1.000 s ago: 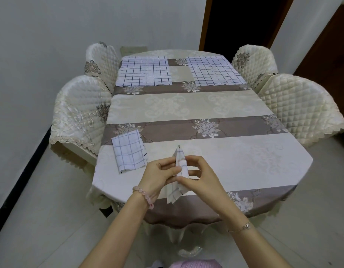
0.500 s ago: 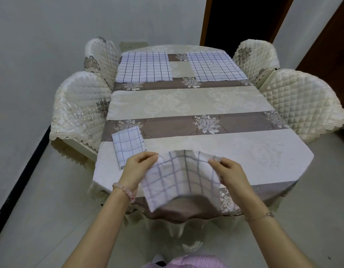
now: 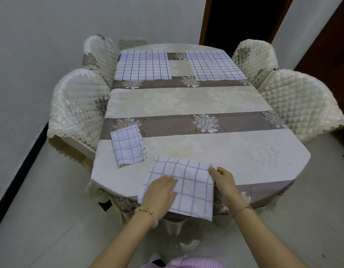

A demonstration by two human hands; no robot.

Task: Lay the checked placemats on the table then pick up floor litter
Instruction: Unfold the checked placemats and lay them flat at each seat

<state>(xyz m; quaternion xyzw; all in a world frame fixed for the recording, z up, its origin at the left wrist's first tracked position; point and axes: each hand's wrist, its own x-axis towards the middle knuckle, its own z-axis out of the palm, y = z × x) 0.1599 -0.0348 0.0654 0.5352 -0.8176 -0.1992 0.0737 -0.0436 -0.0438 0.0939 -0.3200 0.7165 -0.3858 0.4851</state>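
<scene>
White cloth with a lilac grid, the placemat [image 3: 188,188] lies half-unfolded under my flat, unclenched left hand [image 3: 159,192]; my right hand [image 3: 224,182] pinches its right edge, near edge overhanging the table [image 3: 244,151].

White cloth placemats [image 3: 183,188] carry thin lilac-blue checks; the far pair [image 3: 143,65] shows darker grid lines. The oval table's cloth [image 3: 188,105] alternates cream damask bands with taupe stripes of pale roses. Quilted chair covers [image 3: 300,101] are ivory, diamond-stitched.
</scene>
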